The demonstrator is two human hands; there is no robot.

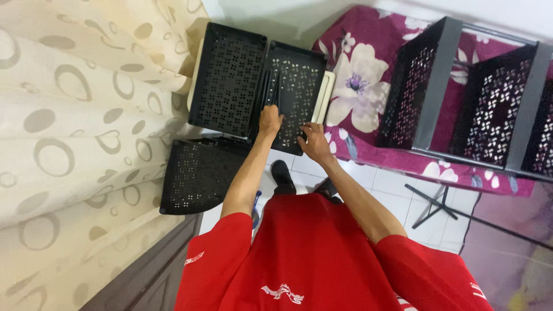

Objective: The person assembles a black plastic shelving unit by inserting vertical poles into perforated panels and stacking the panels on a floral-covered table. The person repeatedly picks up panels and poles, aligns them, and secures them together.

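Two black perforated plastic panels lie side by side on a cream-coloured box: the left panel point(229, 78) and the right panel point(299, 86). Thin black rods point(273, 86) rest on the right panel's left part. My left hand point(269, 121) presses on the near end of those rods and the right panel. My right hand point(314, 141) grips the right panel's near edge. A third black panel point(196, 175) sits lower, by the curtain.
A cream curtain with ring patterns point(80, 132) fills the left. A bed with a magenta floral cover point(368, 98) holds a partly built black shelf rack with grey uprights point(466, 92). White floor tiles point(397, 190) and a black stand's legs point(432, 207) lie on the right.
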